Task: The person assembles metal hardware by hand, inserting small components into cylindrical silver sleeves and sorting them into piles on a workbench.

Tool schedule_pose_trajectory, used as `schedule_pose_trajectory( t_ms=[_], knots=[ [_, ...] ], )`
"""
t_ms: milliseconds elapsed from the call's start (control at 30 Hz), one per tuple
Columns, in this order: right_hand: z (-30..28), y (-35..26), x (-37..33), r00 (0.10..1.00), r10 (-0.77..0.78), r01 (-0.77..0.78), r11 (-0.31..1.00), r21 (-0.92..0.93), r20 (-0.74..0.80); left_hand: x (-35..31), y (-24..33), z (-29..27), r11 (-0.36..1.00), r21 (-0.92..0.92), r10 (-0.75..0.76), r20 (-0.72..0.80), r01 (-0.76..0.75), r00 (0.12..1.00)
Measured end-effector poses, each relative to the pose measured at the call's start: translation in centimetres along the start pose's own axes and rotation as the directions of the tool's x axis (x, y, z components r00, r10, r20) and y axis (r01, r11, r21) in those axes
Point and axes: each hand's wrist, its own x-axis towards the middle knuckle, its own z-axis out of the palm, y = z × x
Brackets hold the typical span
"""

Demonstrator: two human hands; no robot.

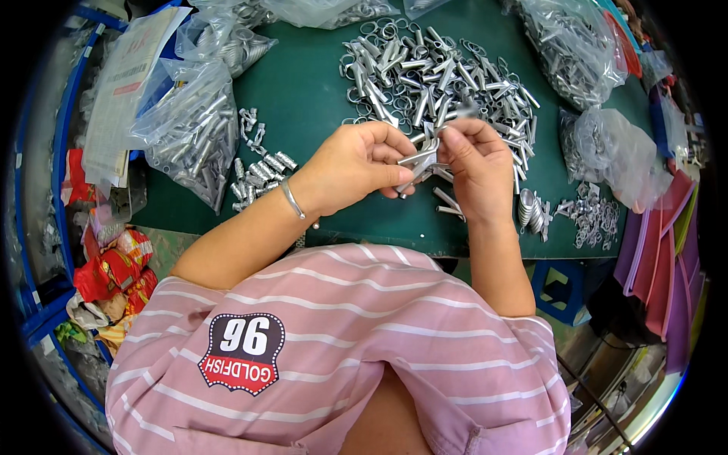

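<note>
Striped shirt (326, 311) lay below left hand (353, 167) and right hand (483, 168), both pinched on tubes (419, 158), metal pile (436, 76) sat just beyond.

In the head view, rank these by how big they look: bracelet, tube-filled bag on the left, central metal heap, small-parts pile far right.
1. Central metal heap
2. Tube-filled bag
3. Small-parts pile
4. Bracelet

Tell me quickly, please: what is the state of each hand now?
Left hand: closed, holding silver metal tubes.
Right hand: closed beside these tubes; exact hold unclear.
</note>
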Motion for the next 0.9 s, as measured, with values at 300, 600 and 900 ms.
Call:
schedule_pose_trajectory(
  t_ms=[300,600,900],
  knots=[
    [-1.9,-0.4,-0.2,0.916,-0.386,0.339,0.601,-0.724,0.109,0.2,-1.6,-1.5,0.808,-0.545,-0.173,0.145,0.225,0.974],
    [0.1,-1.0,-1.3,0.878,-0.246,0.458,0.678,-0.575,0.409,-0.1,-1.5,-1.9,0.803,-0.555,-0.107,0.222,0.216,0.969],
    [-1.1,-2.4,-2.1,0.868,-0.054,0.472,0.393,-0.789,0.493,0.4,-0.4,-5.5,0.371,0.926,0.561,-0.158,-0.076,0.812]
  ],
)
